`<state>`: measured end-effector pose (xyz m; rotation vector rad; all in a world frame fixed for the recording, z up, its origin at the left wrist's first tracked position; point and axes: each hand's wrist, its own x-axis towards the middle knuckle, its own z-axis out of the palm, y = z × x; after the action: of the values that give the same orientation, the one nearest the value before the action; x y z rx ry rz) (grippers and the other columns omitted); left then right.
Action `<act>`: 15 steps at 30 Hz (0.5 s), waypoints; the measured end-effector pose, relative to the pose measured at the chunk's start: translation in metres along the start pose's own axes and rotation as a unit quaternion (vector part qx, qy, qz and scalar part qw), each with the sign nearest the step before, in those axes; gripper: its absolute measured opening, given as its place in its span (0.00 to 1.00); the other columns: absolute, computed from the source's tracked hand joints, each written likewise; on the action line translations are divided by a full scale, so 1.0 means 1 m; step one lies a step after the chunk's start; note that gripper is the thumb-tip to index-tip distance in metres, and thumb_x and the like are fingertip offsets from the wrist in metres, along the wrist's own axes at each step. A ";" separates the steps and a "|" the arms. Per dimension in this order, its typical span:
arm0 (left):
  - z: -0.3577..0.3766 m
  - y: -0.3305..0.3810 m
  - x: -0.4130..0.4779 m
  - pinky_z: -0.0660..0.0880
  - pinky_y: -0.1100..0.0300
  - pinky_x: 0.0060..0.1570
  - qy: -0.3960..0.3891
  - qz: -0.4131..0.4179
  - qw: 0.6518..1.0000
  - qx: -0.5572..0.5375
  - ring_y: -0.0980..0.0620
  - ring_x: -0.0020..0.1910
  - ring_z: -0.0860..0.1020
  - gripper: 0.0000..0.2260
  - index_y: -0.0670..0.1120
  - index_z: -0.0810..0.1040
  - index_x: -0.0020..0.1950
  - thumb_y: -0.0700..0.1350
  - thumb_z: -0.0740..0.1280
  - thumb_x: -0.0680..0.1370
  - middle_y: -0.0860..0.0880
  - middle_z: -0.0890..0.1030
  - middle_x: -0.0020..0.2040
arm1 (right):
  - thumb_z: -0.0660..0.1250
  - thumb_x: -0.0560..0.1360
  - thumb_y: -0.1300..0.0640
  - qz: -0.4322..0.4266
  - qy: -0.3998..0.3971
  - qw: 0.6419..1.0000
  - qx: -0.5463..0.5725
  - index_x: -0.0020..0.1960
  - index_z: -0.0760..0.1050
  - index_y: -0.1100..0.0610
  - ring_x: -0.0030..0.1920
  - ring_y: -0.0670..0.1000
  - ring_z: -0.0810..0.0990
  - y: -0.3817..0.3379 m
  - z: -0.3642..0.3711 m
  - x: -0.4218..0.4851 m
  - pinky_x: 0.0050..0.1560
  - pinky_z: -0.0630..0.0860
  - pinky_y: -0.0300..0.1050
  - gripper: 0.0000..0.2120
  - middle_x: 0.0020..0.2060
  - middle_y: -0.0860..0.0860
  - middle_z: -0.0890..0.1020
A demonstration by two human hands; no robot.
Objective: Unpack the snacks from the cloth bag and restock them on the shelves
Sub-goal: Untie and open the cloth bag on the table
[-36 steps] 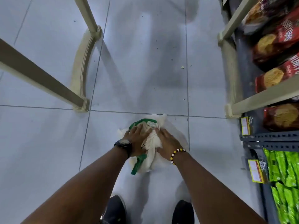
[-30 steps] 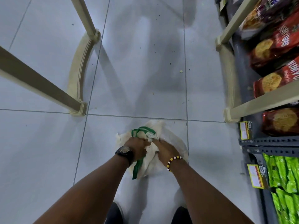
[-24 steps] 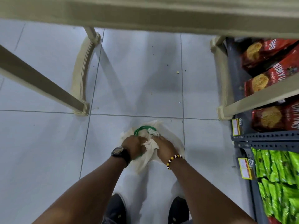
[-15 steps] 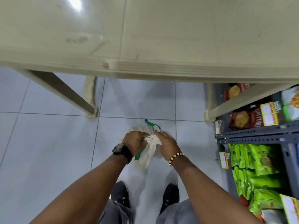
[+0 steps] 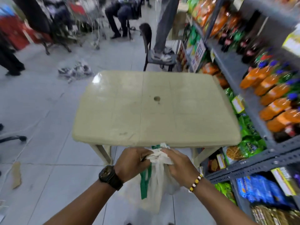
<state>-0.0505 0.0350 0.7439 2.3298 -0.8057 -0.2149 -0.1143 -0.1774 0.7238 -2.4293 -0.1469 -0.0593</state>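
A white cloth bag (image 5: 156, 184) with green straps hangs in the air just in front of the near edge of a beige plastic table (image 5: 155, 108). My left hand (image 5: 132, 161), with a black watch on the wrist, grips the bunched top of the bag from the left. My right hand (image 5: 177, 163), with a beaded bracelet, grips it from the right. What is inside the bag is hidden. Grey metal shelves (image 5: 253, 153) on the right hold snack packets and orange drink bottles (image 5: 274, 101).
A dark chair (image 5: 154, 51) stands beyond the table with a person's feet on it. Other people, chairs and a crumpled heap (image 5: 74, 70) are on the tiled floor at the back left. A cardboard scrap (image 5: 16, 174) lies at the left.
Both hands have lifted the bag from the floor up to table height. The view has risen from under the table to above its top.
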 end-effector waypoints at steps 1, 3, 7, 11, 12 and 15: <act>-0.022 0.016 0.008 0.77 0.55 0.40 0.020 0.024 1.000 0.002 0.53 0.39 0.81 0.08 0.50 0.85 0.50 0.44 0.69 0.73 0.52 0.86 0.43 | 0.69 0.68 0.70 -0.019 0.029 0.999 -0.005 0.63 0.79 0.60 0.54 0.53 0.81 -0.015 -0.022 0.008 0.56 0.69 0.27 0.23 0.56 0.58 0.84; -0.070 0.046 0.025 0.77 0.57 0.42 0.052 0.062 0.997 0.020 0.53 0.42 0.82 0.10 0.50 0.86 0.52 0.43 0.71 0.73 0.53 0.87 0.46 | 0.69 0.68 0.69 -0.045 0.082 0.995 -0.017 0.61 0.80 0.62 0.53 0.50 0.80 -0.051 -0.068 0.027 0.57 0.65 0.19 0.21 0.54 0.58 0.85; -0.128 0.073 0.072 0.78 0.52 0.45 0.091 0.084 0.992 0.022 0.51 0.45 0.83 0.10 0.51 0.85 0.54 0.43 0.70 0.74 0.52 0.86 0.48 | 0.70 0.68 0.69 -0.067 0.171 0.982 -0.035 0.58 0.82 0.62 0.50 0.57 0.84 -0.086 -0.124 0.072 0.53 0.70 0.30 0.18 0.51 0.59 0.86; -0.149 0.075 0.118 0.78 0.50 0.44 0.109 0.083 0.990 0.018 0.50 0.45 0.82 0.08 0.49 0.85 0.51 0.43 0.70 0.74 0.52 0.86 0.47 | 0.70 0.68 0.70 -0.097 0.202 0.974 -0.027 0.51 0.82 0.58 0.42 0.54 0.81 -0.089 -0.147 0.112 0.42 0.76 0.44 0.14 0.43 0.55 0.86; -0.150 0.073 0.131 0.78 0.50 0.44 0.113 0.081 0.990 0.019 0.50 0.45 0.82 0.08 0.49 0.85 0.51 0.43 0.69 0.73 0.52 0.86 0.47 | 0.70 0.69 0.69 -0.103 0.206 0.973 -0.024 0.50 0.82 0.57 0.41 0.53 0.81 -0.084 -0.151 0.123 0.41 0.76 0.45 0.13 0.41 0.54 0.85; -0.148 0.062 0.168 0.78 0.50 0.44 0.113 0.066 0.991 0.008 0.50 0.43 0.82 0.07 0.48 0.85 0.49 0.42 0.70 0.74 0.52 0.86 0.45 | 0.70 0.69 0.65 -0.104 0.198 0.975 0.004 0.50 0.81 0.56 0.42 0.50 0.80 -0.059 -0.155 0.158 0.41 0.75 0.42 0.11 0.42 0.53 0.85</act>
<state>0.1046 -0.0246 0.9066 2.2538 -0.8462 0.1110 0.0343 -0.2196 0.8926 -2.3334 -0.2178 -0.6294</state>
